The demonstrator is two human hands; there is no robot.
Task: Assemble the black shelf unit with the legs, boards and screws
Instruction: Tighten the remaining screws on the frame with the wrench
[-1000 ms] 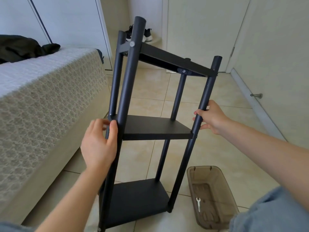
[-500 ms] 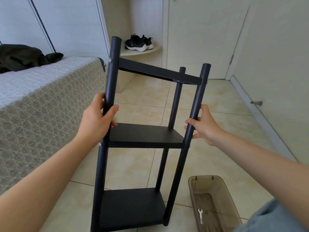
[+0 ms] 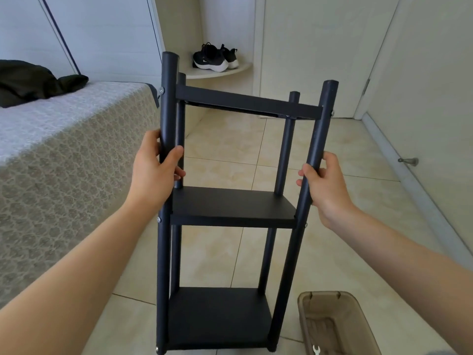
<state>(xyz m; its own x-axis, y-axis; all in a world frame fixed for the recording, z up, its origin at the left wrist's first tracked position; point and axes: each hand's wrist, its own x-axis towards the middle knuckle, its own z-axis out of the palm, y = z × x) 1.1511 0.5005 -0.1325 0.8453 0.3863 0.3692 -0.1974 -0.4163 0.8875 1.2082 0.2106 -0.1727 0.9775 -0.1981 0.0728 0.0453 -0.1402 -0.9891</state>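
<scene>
The black shelf unit (image 3: 230,208) stands upright on the tiled floor in front of me, with three boards fixed between round legs by silver screws. My left hand (image 3: 156,172) grips the near left leg just above the middle board. My right hand (image 3: 325,183) grips the near right leg at about the same height. The top board (image 3: 245,102) slopes slightly down to the right. The bottom board (image 3: 217,316) sits close to the floor.
A bed with a patterned cover (image 3: 58,160) runs along the left, dark clothing (image 3: 33,82) on top. A brown translucent bin (image 3: 337,326) holding a small white wrench (image 3: 316,350) sits at the lower right. Black sneakers (image 3: 213,57) rest on a corner ledge. A door stopper (image 3: 409,161) juts from the right wall.
The shelf unit has swung from leaning toward me to standing upright, and both hands have shifted their hold higher on the near legs.
</scene>
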